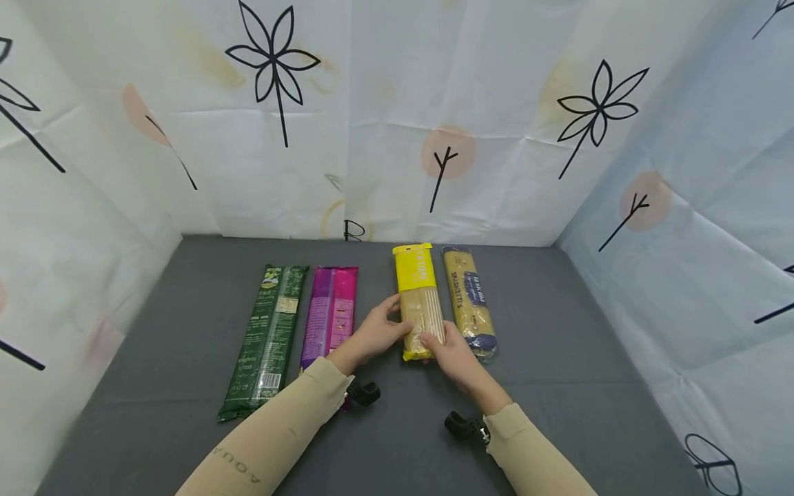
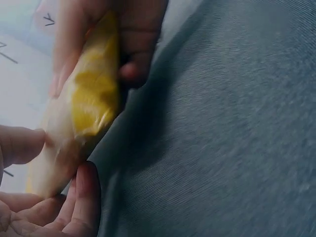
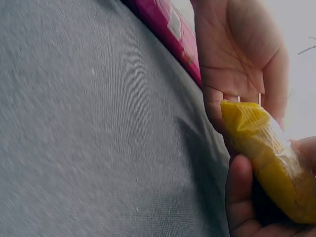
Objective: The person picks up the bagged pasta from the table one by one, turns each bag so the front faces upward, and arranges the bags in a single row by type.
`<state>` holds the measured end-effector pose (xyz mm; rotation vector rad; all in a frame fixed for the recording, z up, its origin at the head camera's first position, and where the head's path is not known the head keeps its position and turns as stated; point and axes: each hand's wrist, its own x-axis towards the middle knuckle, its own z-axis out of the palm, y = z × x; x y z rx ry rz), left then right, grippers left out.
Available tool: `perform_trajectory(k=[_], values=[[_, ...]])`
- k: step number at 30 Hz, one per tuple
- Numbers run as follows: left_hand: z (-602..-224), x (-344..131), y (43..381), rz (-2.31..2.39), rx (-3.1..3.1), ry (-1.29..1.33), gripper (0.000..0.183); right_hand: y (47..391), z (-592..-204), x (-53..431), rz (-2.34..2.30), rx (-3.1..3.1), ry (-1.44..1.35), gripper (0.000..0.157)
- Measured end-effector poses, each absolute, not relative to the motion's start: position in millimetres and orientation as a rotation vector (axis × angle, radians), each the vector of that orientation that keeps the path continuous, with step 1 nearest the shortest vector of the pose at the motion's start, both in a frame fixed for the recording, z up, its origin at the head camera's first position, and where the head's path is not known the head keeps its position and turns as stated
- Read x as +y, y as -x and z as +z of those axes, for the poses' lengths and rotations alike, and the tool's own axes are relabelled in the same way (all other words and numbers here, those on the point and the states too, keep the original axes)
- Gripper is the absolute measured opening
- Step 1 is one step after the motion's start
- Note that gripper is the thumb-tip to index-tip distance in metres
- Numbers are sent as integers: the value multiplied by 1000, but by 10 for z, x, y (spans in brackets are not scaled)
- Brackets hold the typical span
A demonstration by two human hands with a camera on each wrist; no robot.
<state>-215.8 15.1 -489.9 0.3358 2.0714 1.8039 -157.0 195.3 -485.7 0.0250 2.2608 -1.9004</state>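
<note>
Both hands grip a yellow pack of spaghetti [image 1: 423, 306] with a clear window, held just above the grey tabletop. My left hand [image 1: 377, 331] has its thumb on the pack's left side and its fingers beneath. From the lower right, my right hand [image 1: 457, 356] holds it, thumb on top and fingers underneath. In the left wrist view the pack [image 2: 94, 106] is seen end-on between the two hands, with a shadow below it. The right wrist view shows its crimped yellow end [image 3: 242, 116] by the left palm.
Right of the held pack lies another spaghetti pack [image 1: 469, 300] with a blue label. A purple-pink pack [image 1: 331, 310] and a long green pack [image 1: 267, 341] lie on the left of the grey tabletop [image 1: 558, 413]. Patterned white cloth [image 1: 384, 89] walls the back and sides.
</note>
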Motion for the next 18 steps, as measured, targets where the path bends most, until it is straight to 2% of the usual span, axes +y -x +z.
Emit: perform_trajectory(k=[7, 13, 18], values=[[-5000, 170, 2084, 1616, 2207, -411, 71, 1685, -4931, 1988, -1771, 2375, -118, 39], [-5052, 147, 2022, 1446, 2356, -498, 69, 1695, -4809, 1932, -1345, 2724, -168, 49], [-5083, 136, 2014, 1381, 2378, -505, 70, 1705, -4801, 1915, -1249, 2777, -156, 47]])
